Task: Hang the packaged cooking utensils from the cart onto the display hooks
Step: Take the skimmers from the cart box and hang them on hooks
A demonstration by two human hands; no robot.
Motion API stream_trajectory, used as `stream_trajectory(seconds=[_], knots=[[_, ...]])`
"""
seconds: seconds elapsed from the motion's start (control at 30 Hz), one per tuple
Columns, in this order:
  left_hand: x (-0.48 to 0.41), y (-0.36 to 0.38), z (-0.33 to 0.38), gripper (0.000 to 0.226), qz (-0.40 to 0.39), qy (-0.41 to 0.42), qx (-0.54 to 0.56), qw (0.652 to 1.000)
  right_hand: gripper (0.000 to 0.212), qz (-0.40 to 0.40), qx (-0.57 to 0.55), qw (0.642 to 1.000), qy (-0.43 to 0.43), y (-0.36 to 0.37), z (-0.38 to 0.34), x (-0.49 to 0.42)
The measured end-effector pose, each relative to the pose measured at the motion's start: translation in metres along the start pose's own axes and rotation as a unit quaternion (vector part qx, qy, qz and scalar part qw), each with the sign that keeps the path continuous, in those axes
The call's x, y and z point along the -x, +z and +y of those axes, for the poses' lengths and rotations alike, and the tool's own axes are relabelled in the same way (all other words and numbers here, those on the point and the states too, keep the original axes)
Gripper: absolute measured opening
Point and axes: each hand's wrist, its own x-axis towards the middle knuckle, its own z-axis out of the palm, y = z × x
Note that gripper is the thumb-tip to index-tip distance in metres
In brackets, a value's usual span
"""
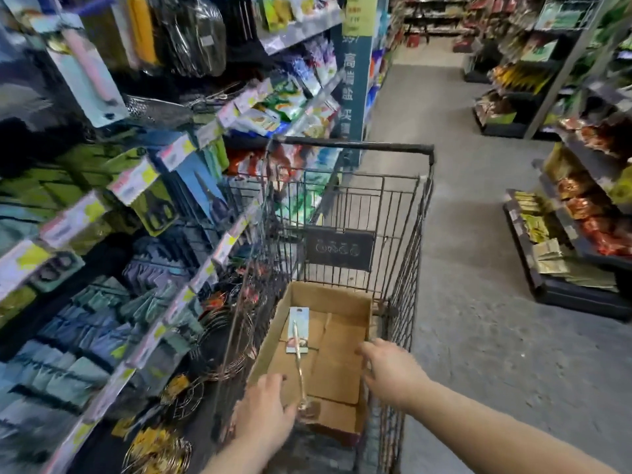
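A dark wire cart stands in the aisle with an open cardboard box in its bottom. One packaged utensil, a thin metal tool on a light blue card, lies in the box. My left hand reaches down at the box's near left edge, close to the utensil's lower end; whether it touches is unclear. My right hand rests on the box's right wall, fingers curled over it. The display hooks on the left hold many carded kitchen tools.
Price tags line the hook rows on the left. Round wire racks hang low beside the cart. Low shelves of packets stand on the right. The grey aisle floor runs ahead between them.
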Motion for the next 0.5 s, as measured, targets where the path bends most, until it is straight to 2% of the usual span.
stream_trajectory(seconds=[0.27, 0.5], knots=[[-0.101, 0.040, 0.014, 0.041, -0.024, -0.034, -0.028, 0.999, 0.043, -0.028, 0.023, 0.999, -0.038, 0.018, 0.018, -0.126], [-0.191, 0.099, -0.020, 0.037, -0.073, -0.109, 0.003, 0.991, 0.039, -0.068, 0.016, 0.997, -0.034, 0.084, 0.019, -0.223]])
